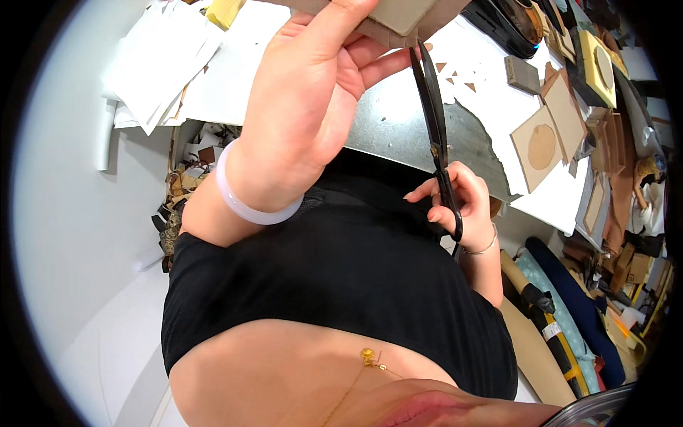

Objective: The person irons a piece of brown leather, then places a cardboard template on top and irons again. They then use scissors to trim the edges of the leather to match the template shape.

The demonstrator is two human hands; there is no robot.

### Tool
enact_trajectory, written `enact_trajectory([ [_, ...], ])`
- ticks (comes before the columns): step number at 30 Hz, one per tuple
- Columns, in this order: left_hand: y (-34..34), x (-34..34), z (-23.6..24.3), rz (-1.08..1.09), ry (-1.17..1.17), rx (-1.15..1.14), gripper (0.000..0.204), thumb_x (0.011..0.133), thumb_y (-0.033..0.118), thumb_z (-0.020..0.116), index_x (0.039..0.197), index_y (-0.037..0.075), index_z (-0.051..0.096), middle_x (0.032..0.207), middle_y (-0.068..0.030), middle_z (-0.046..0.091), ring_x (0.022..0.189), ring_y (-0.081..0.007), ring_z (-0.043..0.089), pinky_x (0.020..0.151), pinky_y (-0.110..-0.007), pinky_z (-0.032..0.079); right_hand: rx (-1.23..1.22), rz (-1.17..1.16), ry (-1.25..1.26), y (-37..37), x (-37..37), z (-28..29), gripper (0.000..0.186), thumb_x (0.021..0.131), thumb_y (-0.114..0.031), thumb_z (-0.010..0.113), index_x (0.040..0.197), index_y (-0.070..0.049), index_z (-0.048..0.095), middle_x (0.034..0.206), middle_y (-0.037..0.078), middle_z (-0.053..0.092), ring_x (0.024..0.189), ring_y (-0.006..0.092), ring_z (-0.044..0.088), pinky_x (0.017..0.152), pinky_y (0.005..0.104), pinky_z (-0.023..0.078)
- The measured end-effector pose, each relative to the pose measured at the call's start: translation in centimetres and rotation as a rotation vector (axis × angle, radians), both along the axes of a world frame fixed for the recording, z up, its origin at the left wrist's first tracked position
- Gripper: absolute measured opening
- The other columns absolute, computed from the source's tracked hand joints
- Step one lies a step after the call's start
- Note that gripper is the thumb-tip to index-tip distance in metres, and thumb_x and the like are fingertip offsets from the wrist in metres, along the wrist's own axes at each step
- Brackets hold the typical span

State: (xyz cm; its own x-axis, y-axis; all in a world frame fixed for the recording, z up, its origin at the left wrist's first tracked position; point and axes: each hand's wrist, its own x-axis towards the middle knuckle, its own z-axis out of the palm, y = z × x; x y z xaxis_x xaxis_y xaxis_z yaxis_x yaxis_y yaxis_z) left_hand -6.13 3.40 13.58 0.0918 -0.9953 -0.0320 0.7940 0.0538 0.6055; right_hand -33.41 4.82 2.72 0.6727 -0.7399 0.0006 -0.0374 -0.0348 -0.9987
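Raised near the top of the view, my left hand (pixel 302 107) pinches a flat brown piece (pixel 448 16), which looks like leather, between thumb and fingers. A stiff grey-beige panel (pixel 402 13) with a rounded corner lies against that piece; its far part runs out of the picture. My right hand (pixel 466 193) grips black scissors (pixel 431 107) by their handles, points upward. The blades are slightly parted, and their tips meet the brown piece's lower edge by the rounded corner. Whether they bite into it I cannot tell.
Small brown triangular offcuts (pixel 455 75) lie on the white table beyond a dark grey mat (pixel 398 117). Beige boards (pixel 537 146), a grey block (pixel 523 75) and stacked materials crowd the right. White sheets (pixel 167 60) lie at left. Rolled materials (pixel 562 313) lean at lower right.
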Motion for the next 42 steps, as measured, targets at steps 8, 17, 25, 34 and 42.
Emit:
enact_trajectory([
  [8, -0.4, -0.5, 0.9, 0.039, -0.118, 0.162, 0.039, 0.107, 0.025, 0.060, 0.139, 0.004, 0.056, 0.123, -0.0107, 0.071, 0.110, -0.0202, 0.069, 0.097, -0.037, 0.055, -0.062, -0.001, 0.083, -0.5, -1.0, 1.3, 0.042, 0.084, -0.022, 0.090, 0.091, -0.003, 0.054, 0.087, 0.013, 0.078, 0.068, 0.0058, 0.065, 0.058, 0.0199, 0.047],
  [17, -0.1, 0.2, 0.3, -0.040, 0.011, 0.001, 0.041, 0.107, 0.026, 0.060, 0.141, 0.004, 0.053, 0.125, -0.0115, 0.070, 0.111, -0.0198, 0.069, 0.098, -0.036, 0.055, -0.104, -0.010, 0.106, -0.7, -1.1, 1.3, 0.039, 0.086, -0.021, 0.088, 0.091, -0.002, 0.054, 0.086, 0.012, 0.078, 0.066, 0.0052, 0.064, 0.057, 0.0197, 0.047],
  [25, -0.4, 0.0, 0.3, -0.038, -0.012, -0.030, 0.043, 0.107, 0.026, 0.060, 0.142, 0.004, 0.051, 0.127, -0.0122, 0.069, 0.111, -0.0202, 0.069, 0.099, -0.038, 0.056, -0.165, 0.006, 0.164, -1.2, -1.7, 1.4, 0.039, 0.086, -0.022, 0.088, 0.092, -0.002, 0.055, 0.085, 0.012, 0.078, 0.065, 0.0043, 0.063, 0.057, 0.0187, 0.045],
  [34, -0.8, 0.1, 0.1, -0.035, 0.069, -0.054, 0.038, 0.108, 0.025, 0.058, 0.140, 0.004, 0.053, 0.130, -0.0122, 0.068, 0.118, -0.0221, 0.066, 0.104, -0.042, 0.053, -0.213, -0.102, 0.113, -0.5, -1.1, 0.4, 0.044, 0.083, -0.022, 0.092, 0.092, -0.002, 0.053, 0.084, 0.011, 0.077, 0.065, 0.0035, 0.061, 0.057, 0.0185, 0.045],
  [42, -2.0, -0.5, -0.1, -0.048, 0.275, -0.127, 0.033, 0.109, 0.023, 0.057, 0.136, 0.006, 0.056, 0.134, -0.0119, 0.068, 0.127, -0.0245, 0.063, 0.112, -0.048, 0.049, -0.413, -0.272, 0.209, 0.3, 2.4, 0.6, 0.052, 0.080, -0.034, 0.093, 0.094, -0.002, 0.053, 0.087, 0.008, 0.076, 0.058, 0.0041, 0.053, 0.055, 0.0206, 0.045],
])
